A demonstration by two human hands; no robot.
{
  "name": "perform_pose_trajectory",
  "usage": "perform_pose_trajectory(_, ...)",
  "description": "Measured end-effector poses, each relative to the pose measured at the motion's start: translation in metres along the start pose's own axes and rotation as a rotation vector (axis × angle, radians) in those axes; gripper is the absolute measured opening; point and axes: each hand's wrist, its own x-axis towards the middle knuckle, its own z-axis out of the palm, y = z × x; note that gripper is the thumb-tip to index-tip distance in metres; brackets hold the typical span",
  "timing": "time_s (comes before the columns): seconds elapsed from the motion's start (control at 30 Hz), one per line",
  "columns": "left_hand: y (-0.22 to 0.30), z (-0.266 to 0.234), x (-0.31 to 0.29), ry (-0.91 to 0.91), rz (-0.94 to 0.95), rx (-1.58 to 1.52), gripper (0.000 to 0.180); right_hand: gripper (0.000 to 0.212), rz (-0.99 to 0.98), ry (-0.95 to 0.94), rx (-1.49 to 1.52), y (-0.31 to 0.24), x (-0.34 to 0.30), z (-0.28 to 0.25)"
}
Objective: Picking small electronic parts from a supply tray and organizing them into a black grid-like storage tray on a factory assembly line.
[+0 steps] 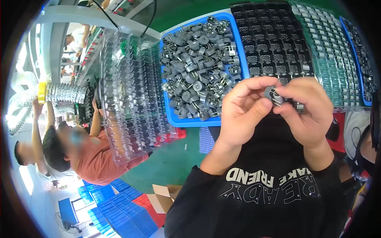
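Observation:
Between the fingertips of both hands is a small grey plug insert with metal pins pointing to the lower right. My left hand pinches it from the left with thumb and index finger. From the other side, my right hand grips it with thumb and fingers, which hide part of it. Just left of my hands, a blue tray holds a heap of similar grey plug inserts. Beyond my hands lies a black moulded tray with rows of pockets.
A clear plastic tray stands left of the blue tray. Another clear tray with rows of parts lies at right, beside a second blue bin. People work at left, near a silver flexible duct. An open cardboard box sits lower left.

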Motion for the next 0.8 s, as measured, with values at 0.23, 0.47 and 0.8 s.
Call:
perform_pose_trajectory(0.23,0.0062,-0.0116,-0.001,-0.027,-0.002,0.046,0.043,0.029,-0.006,-0.038,-0.019,-0.0016,-0.0012,0.0034)
perform_pose_trajectory(0.47,0.004,-0.0083,-0.0042,0.006,-0.014,0.042,0.043,0.028,-0.027,-0.021,-0.019,-0.0011,-0.0012,0.0055)
perform_pose_trajectory(0.8,0.0063,-0.0099,-0.0052,-0.024,-0.021,0.029,0.043,0.029,-0.071,-0.026,-0.03,0.0003,-0.0054,0.006)
